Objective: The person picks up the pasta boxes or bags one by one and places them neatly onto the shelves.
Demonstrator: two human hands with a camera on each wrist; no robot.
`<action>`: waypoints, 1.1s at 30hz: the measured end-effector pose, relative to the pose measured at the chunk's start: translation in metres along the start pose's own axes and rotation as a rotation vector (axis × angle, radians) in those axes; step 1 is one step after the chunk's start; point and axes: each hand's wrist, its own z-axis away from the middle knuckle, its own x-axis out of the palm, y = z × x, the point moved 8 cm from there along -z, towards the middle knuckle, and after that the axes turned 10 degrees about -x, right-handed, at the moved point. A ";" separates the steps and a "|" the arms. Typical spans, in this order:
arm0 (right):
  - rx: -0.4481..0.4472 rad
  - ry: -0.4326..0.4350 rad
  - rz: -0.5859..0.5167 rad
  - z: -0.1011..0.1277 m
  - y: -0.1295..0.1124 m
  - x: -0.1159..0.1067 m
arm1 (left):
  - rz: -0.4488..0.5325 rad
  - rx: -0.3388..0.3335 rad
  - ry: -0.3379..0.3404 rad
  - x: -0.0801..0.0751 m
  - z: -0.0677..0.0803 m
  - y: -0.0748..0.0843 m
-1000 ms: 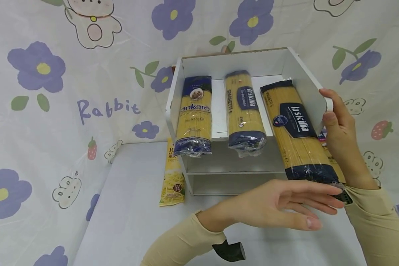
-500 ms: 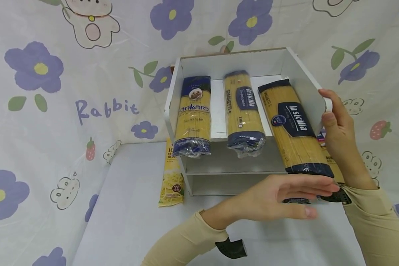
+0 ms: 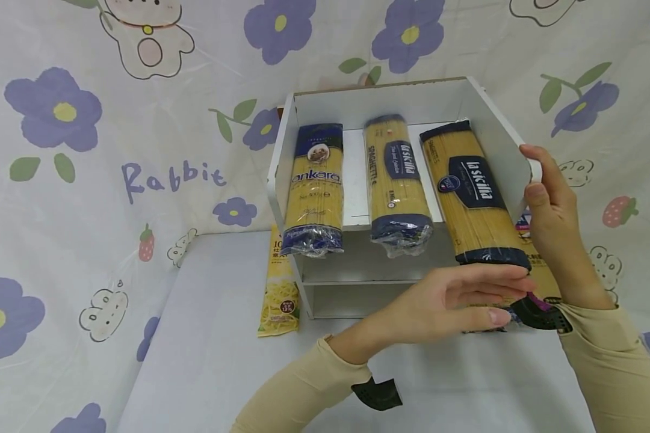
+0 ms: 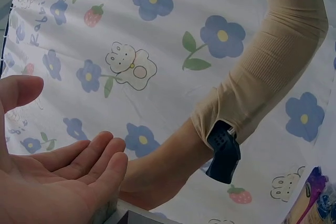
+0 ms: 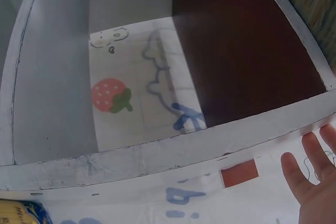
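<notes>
A white shelf unit (image 3: 381,90) bears three spaghetti packets on its top tier. At the left lies an Ankara packet (image 3: 315,192), in the middle a La Sicilia packet (image 3: 398,180), and at the right a wider La Sicilia packet (image 3: 473,198), slanting and overhanging the front. My left hand (image 3: 444,304) has its straight fingers against that wider packet's near end; the left wrist view shows the palm (image 4: 58,187) holding nothing. My right hand (image 3: 558,210) grips the shelf unit's right side panel, thumb inside. The right wrist view shows fingers (image 5: 315,156) by a white board edge.
A yellow pasta packet (image 3: 280,288) leans at the shelf unit's left side. Other packets (image 3: 541,273) stand at its right, partly hidden behind my right arm. Lower tiers (image 3: 352,297) sit beneath the top one. A printed cloth (image 3: 195,120) hangs behind the white table (image 3: 206,355).
My left hand has moved up and slightly left, and the wider La Sicilia packet has slid farther back onto the top tier. The right hand keeps its hold.
</notes>
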 end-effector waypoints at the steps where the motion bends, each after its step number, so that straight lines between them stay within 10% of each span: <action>1: 0.006 -0.007 -0.002 0.000 0.001 0.000 | -0.016 0.003 0.015 -0.003 -0.001 0.000; 10: 0.016 -0.031 -0.001 0.000 0.003 0.002 | -0.108 0.103 0.146 -0.025 -0.012 -0.001; 21: 0.015 -0.008 -0.021 0.000 0.000 0.001 | -0.168 0.134 0.127 -0.028 -0.021 -0.005; 33: 0.011 -0.020 -0.017 0.001 0.003 0.001 | -0.169 0.053 -0.076 -0.006 0.004 -0.025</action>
